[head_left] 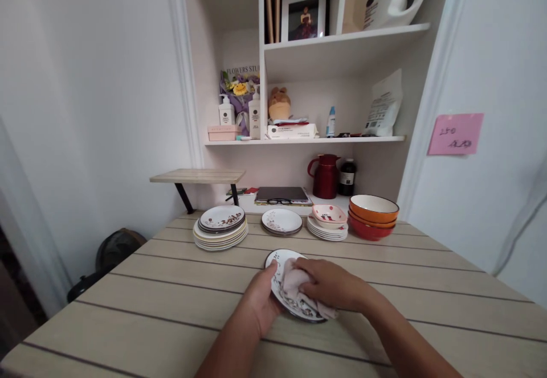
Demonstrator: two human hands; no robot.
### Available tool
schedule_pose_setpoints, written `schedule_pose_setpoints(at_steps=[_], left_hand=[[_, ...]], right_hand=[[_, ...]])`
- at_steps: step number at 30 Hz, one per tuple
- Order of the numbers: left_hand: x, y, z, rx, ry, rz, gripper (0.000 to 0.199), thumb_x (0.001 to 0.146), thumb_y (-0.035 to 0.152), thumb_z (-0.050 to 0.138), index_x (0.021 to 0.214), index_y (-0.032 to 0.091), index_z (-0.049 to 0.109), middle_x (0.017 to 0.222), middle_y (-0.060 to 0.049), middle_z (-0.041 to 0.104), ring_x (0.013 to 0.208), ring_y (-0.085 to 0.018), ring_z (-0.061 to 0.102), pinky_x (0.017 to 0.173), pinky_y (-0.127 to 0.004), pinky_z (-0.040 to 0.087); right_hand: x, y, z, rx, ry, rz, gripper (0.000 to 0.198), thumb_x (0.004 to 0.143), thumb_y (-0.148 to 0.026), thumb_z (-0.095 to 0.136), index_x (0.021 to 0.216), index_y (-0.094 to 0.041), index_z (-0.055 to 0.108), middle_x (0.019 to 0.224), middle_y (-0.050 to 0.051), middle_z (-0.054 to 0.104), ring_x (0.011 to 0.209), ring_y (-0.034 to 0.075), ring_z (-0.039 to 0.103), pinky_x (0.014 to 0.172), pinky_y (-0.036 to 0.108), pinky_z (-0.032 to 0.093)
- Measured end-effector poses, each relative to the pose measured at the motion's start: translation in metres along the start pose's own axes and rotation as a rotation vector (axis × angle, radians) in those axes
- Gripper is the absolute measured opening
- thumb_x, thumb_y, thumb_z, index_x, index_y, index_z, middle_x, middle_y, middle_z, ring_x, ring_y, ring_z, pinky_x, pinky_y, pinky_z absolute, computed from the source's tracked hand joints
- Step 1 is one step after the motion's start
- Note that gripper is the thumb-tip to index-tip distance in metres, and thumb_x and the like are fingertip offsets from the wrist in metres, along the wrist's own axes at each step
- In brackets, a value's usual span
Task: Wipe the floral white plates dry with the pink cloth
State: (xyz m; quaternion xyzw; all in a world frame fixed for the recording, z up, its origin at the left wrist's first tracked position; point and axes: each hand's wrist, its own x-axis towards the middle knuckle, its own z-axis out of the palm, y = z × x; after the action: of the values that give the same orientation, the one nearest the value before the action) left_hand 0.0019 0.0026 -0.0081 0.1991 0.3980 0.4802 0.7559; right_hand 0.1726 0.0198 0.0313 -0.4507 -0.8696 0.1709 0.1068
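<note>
Hands met over a plate (277,264) near the table's (171,309) near edge, midway along it: the left hand (260,301) gripped the plate's left rim and held it tilted off the surface, while the right hand (331,284) pressed a cloth (293,281) against its face. Done well, I judge, the wipe needed a steady left grip and full sweeps to the rim, clear of the plate stacks (220,227) and bowls (372,216) along the far edge.

My table (141,309), pale wood planks with dark seams. Along its far edge I see a plate stack (220,227), a smaller plate stack (281,221), white saucers (327,230) topped by a pink bowl (329,214), then nested orange and red bowls (373,216). Behind them a tablet (281,193), possibly on papers.
</note>
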Motion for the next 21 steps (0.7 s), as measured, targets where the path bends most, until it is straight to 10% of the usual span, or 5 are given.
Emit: schedule_pose_setpoints(at_steps=[6, 11, 21], left_hand=[[0.002, -0.001, -0.001, -0.023, -0.002, 0.036, 0.043, 0.09, 0.041, 0.05, 0.115, 0.007, 0.061, 0.079, -0.011, 0.074, 0.061, -0.02, 0.065, 0.066, -0.033, 0.05], [-0.001, 0.001, 0.001, -0.111, 0.002, 0.048, 0.043, 0.093, 0.038, 0.044, 0.12, 0.007, 0.059, 0.087, -0.013, 0.074, 0.075, -0.023, 0.069, 0.079, -0.036, 0.051], [-0.003, -0.001, 0.002, -0.127, -0.007, 0.016, 0.046, 0.092, 0.039, 0.047, 0.125, 0.008, 0.056, 0.101, -0.017, 0.073, 0.088, -0.027, 0.069, 0.084, -0.039, 0.051]], right_hand=[[0.012, -0.015, 0.016, 0.14, 0.112, -0.123, 0.039, 0.077, -0.024, 0.056, 0.116, -0.025, 0.061, 0.115, 0.005, 0.067, 0.103, 0.022, 0.059, 0.086, 0.031, 0.041], [0.029, -0.005, 0.027, 0.027, 0.239, 0.105, 0.045, 0.084, -0.025, 0.051, 0.129, -0.028, 0.052, 0.12, 0.007, 0.062, 0.103, 0.022, 0.059, 0.082, 0.03, 0.04], [0.008, 0.004, 0.003, -0.147, 0.063, 0.131, 0.036, 0.082, -0.025, 0.049, 0.115, -0.023, 0.061, 0.11, 0.01, 0.068, 0.099, 0.026, 0.061, 0.077, 0.033, 0.039]])
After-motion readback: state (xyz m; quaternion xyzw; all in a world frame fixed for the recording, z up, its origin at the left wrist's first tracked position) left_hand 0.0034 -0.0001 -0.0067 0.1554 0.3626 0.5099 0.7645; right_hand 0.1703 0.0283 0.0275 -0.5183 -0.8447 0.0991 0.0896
